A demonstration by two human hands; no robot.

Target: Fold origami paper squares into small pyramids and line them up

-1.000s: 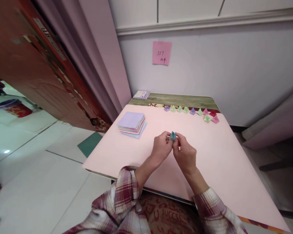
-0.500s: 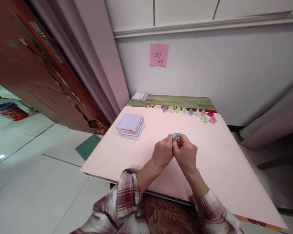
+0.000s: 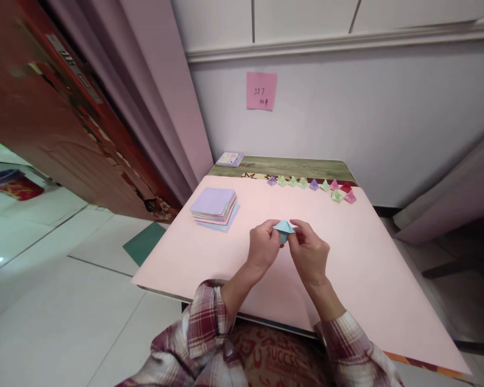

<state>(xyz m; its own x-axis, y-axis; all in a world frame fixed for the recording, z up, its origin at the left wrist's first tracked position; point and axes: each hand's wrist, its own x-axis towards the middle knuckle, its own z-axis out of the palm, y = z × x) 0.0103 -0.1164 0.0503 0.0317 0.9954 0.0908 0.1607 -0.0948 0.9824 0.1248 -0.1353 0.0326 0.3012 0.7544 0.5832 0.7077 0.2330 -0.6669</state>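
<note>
A small light-blue folded paper (image 3: pixel 283 228) is held between both hands above the pink table surface (image 3: pixel 226 258). My left hand (image 3: pixel 263 244) pinches its left corner between thumb and fingers. At the opposite corner, my right hand (image 3: pixel 311 252) grips it the same way. The paper is spread into a wide peaked shape, with a lower part hanging under the peak. Part of it is hidden behind the thumbs.
A stack of coloured paper squares (image 3: pixel 213 203) lies at the left. Several small folded paper pieces (image 3: pixel 303 183) line the far right edge. A booklet (image 3: pixel 230 159) rests at the back corner, and a pink note (image 3: pixel 262 91) is on the wall.
My hands have moved apart, the left one going left. The blue paper, narrow and mostly covered by fingers before, is now spread wider and shows more.
</note>
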